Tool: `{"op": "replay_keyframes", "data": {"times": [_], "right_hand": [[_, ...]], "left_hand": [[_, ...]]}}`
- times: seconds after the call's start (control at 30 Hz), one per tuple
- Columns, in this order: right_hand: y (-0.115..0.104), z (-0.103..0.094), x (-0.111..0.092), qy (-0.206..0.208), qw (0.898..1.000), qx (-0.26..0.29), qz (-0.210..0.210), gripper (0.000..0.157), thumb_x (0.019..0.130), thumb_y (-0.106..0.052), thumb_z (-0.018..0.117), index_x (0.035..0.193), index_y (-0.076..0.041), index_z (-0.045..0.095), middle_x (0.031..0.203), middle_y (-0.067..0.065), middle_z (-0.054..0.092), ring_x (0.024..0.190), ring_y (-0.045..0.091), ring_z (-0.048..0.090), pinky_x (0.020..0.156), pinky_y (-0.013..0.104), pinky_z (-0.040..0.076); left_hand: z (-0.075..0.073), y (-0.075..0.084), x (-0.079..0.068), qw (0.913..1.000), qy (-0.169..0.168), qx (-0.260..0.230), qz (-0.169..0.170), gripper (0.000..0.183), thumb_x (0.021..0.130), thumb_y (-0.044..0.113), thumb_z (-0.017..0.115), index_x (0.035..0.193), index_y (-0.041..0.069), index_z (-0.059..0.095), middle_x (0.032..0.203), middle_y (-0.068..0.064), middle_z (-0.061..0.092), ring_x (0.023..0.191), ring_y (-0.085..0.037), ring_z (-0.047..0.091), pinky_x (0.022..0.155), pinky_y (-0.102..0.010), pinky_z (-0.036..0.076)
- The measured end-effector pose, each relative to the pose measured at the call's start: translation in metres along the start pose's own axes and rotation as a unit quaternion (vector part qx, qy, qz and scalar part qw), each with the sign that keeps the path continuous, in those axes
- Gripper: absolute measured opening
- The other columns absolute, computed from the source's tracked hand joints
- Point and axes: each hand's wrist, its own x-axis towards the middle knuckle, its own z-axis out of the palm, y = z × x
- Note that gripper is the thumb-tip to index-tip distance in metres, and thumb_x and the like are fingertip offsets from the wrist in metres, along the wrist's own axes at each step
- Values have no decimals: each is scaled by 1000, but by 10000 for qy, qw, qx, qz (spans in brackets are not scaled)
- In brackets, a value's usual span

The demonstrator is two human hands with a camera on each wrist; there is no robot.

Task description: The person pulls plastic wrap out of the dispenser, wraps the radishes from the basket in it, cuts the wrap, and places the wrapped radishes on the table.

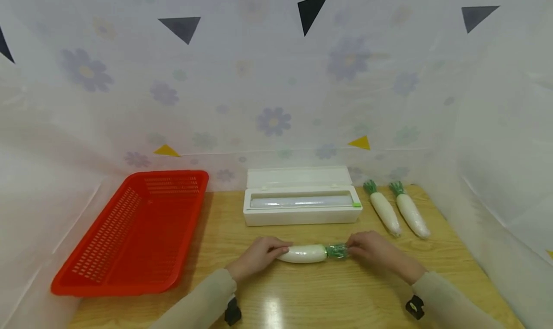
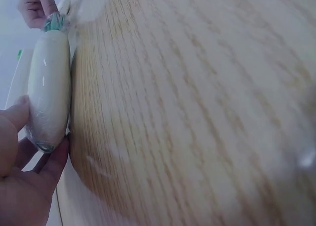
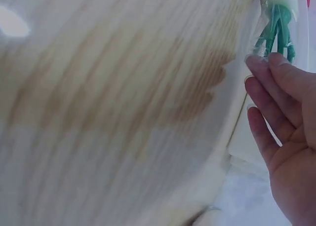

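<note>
A white radish (image 1: pixel 304 254) with a cut green top, wrapped in clear film, lies crosswise in front of the person. The left hand (image 1: pixel 260 255) holds its root end between thumb and fingers, as the left wrist view shows around the radish (image 2: pixel 51 88). At the other end, the right hand (image 1: pixel 372 248) pinches the film by the green stems (image 3: pixel 279 31) between thumb and index finger. Its remaining fingers extend loosely. Just behind stands a white cling film box (image 1: pixel 302 217) with its lid up and a roll of film (image 1: pixel 302 202) inside.
To the left sits a red plastic basket (image 1: pixel 142 242) with slotted sides. Two more white radishes, one nearer the box (image 1: pixel 386 213) and one farther right (image 1: pixel 412 214), lie at the back right of the wooden table (image 1: pixel 328 300). A patterned white sheet (image 1: pixel 276 79) hangs behind.
</note>
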Motion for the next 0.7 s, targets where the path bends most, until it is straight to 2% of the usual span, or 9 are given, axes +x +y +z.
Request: {"op": "replay_keyframes", "data": {"times": [0.17, 0.3, 0.4, 0.53, 0.7], "right_hand": [[2, 3, -2, -19, 9928, 1072, 531, 2, 100, -13, 70, 99, -14, 69, 93, -6, 75, 86, 3, 69, 73, 27, 57], [3, 4, -3, -22, 9837, 1629, 764, 7, 100, -11, 69, 102, -9, 76, 97, 0, 76, 89, 2, 67, 75, 27, 56], [2, 5, -3, 23, 9796, 1744, 996, 10, 101, -11, 68, 104, -7, 76, 96, 1, 76, 86, 1, 64, 74, 26, 54], [-1, 8, -1, 54, 9730, 1857, 1370, 7, 100, -12, 70, 102, -6, 70, 87, -2, 71, 75, 3, 60, 65, 25, 51], [-4, 12, 5, 139, 9711, 1856, 1495, 7, 97, -8, 71, 97, -1, 73, 79, 0, 70, 67, 3, 58, 60, 24, 49]], "left_hand": [[0, 1, 1, 9999, 34, -92, -22, 31, 106, 20, 61, 131, 4, 71, 131, -6, 71, 122, -23, 67, 102, -34, 53], [0, 1, 1, 9997, 37, -187, -128, 31, 107, 21, 60, 131, 5, 71, 133, -6, 70, 124, -25, 66, 103, -35, 53], [1, 1, 2, 9997, 65, -153, -187, 33, 107, 22, 60, 133, 4, 70, 134, -7, 70, 126, -25, 65, 104, -36, 52], [5, 1, 1, 9994, 233, -129, -207, 35, 106, 23, 61, 133, 1, 65, 127, -10, 73, 120, -24, 68, 100, -36, 54], [8, 2, 0, 9981, 560, -116, -209, 14, 104, 22, 64, 112, 11, 67, 110, -4, 77, 104, -15, 71, 89, -29, 56]]}}
